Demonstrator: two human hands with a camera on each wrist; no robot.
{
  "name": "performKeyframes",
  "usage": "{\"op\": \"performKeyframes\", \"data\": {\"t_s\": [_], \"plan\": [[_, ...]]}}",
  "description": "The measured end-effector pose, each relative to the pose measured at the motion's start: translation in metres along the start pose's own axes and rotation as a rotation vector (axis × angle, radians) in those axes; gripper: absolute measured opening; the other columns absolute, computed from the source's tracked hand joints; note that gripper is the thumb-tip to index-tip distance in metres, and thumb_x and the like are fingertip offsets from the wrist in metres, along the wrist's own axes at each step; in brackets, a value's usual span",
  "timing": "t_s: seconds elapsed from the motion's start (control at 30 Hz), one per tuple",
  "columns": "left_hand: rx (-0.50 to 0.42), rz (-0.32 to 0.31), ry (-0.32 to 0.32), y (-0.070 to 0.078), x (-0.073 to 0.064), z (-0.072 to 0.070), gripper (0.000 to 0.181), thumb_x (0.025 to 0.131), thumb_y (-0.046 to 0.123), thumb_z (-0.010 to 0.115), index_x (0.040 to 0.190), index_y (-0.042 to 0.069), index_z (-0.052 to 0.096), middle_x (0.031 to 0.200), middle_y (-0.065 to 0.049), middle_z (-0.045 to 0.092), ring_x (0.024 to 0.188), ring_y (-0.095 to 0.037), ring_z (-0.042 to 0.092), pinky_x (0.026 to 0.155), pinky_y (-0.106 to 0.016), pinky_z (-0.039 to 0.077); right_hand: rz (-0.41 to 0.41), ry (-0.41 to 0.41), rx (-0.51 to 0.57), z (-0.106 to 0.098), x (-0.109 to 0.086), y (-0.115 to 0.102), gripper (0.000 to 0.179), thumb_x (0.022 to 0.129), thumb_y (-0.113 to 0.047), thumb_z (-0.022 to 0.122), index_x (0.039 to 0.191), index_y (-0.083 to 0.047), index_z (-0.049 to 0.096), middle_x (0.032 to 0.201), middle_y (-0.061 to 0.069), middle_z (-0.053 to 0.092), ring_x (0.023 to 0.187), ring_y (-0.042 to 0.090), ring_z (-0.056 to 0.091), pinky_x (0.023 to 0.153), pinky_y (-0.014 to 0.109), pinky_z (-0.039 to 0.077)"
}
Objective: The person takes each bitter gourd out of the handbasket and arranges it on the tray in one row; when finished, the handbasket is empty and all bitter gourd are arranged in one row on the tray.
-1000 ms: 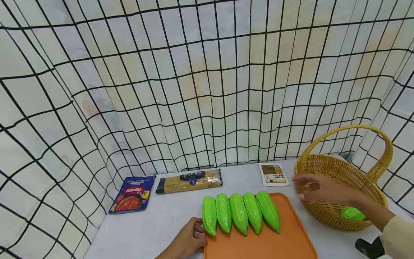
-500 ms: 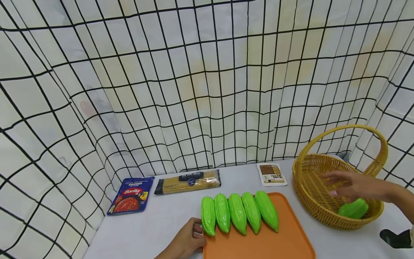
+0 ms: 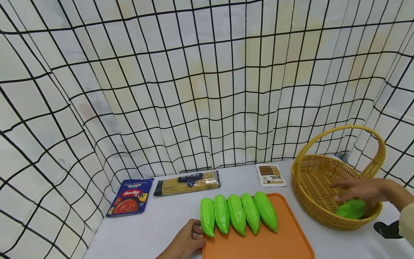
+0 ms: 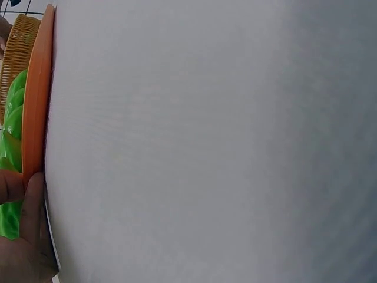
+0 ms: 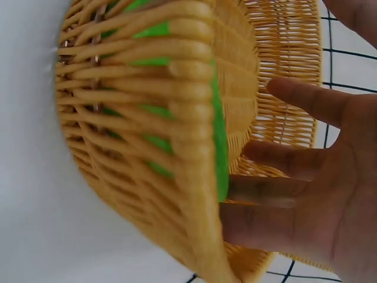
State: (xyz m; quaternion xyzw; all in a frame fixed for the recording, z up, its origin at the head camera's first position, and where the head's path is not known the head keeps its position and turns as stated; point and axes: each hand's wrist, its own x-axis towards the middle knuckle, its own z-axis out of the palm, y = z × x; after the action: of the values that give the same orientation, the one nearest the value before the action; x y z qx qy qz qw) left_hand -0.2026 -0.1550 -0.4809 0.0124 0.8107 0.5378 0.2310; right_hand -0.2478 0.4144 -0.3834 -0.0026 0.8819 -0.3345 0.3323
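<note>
My left hand (image 3: 187, 240) pinches the left rim of the orange tray (image 3: 258, 247), its thumb inside and fingers outside in the left wrist view. Several glossy green, ridged, pointed vegetables (image 3: 237, 216) lie side by side across the tray's far part. At the right, my right hand (image 3: 363, 190) reaches into the wicker basket (image 3: 300, 187). One more green vegetable (image 3: 352, 208) lies in the basket below that hand. In the right wrist view the fingers (image 5: 265, 227) are spread and fairly straight, tips inside the rim near the green vegetable (image 5: 220, 147); contact is hard to tell.
At the back left lie a blue Barilla pouch (image 3: 130, 198) and a spaghetti packet (image 3: 187, 182). A small brown and white packet (image 3: 271, 175) sits behind the tray, beside the basket. The basket's tall handle (image 3: 343, 127) arches over it. Black netting (image 3: 207, 108) encloses the table's back and sides.
My right hand has moved from the basket's left rim rightward and down over the green vegetable inside. My left hand keeps its hold on the tray. The view has shifted slightly.
</note>
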Motion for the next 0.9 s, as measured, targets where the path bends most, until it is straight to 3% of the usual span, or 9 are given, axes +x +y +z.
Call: {"op": "performKeyframes", "data": {"t_s": [0.17, 0.33, 0.6, 0.9], "plan": [[0.011, -0.009, -0.022, -0.001, 0.001, -0.001, 0.064, 0.077, 0.002, 0.067, 0.135, -0.009, 0.043, 0.105, -0.011, 0.055, 0.091, -0.017, 0.061, 0.075, -0.033, 0.062, -0.064, 0.013, -0.032, -0.001, 0.008, -0.004, 0.086, 0.098, -0.046, 0.056, 0.155, 0.006, 0.017, 0.152, 0.044, -0.011, 0.133, 0.072, 0.014, 0.089, 0.081, 0.042], [0.007, 0.013, -0.017, -0.003, 0.002, -0.002, 0.062, 0.078, 0.001, 0.067, 0.134, -0.009, 0.043, 0.105, -0.012, 0.055, 0.092, -0.018, 0.062, 0.075, -0.035, 0.062, -0.144, 0.028, -0.030, 0.002, 0.017, -0.013, 0.080, 0.100, -0.043, 0.053, 0.155, 0.004, 0.020, 0.154, 0.044, 0.004, 0.133, 0.070, 0.023, 0.087, 0.075, 0.049], [0.030, 0.031, -0.016, -0.002, 0.001, -0.001, 0.061, 0.078, 0.002, 0.066, 0.133, -0.009, 0.044, 0.105, -0.011, 0.055, 0.092, -0.018, 0.061, 0.075, -0.035, 0.061, -0.191, 0.057, -0.084, 0.006, 0.030, -0.032, 0.077, 0.098, -0.043, 0.057, 0.152, 0.004, 0.031, 0.153, 0.042, 0.019, 0.132, 0.065, 0.033, 0.087, 0.070, 0.052], [0.034, 0.048, -0.019, -0.004, 0.000, -0.002, 0.059, 0.078, 0.002, 0.064, 0.132, -0.010, 0.044, 0.105, -0.011, 0.056, 0.092, -0.017, 0.061, 0.077, -0.035, 0.060, -0.243, 0.035, -0.082, -0.006, 0.035, -0.028, 0.069, 0.096, -0.030, 0.066, 0.148, 0.006, 0.038, 0.150, 0.040, 0.031, 0.127, 0.058, 0.045, 0.088, 0.062, 0.057]]}}
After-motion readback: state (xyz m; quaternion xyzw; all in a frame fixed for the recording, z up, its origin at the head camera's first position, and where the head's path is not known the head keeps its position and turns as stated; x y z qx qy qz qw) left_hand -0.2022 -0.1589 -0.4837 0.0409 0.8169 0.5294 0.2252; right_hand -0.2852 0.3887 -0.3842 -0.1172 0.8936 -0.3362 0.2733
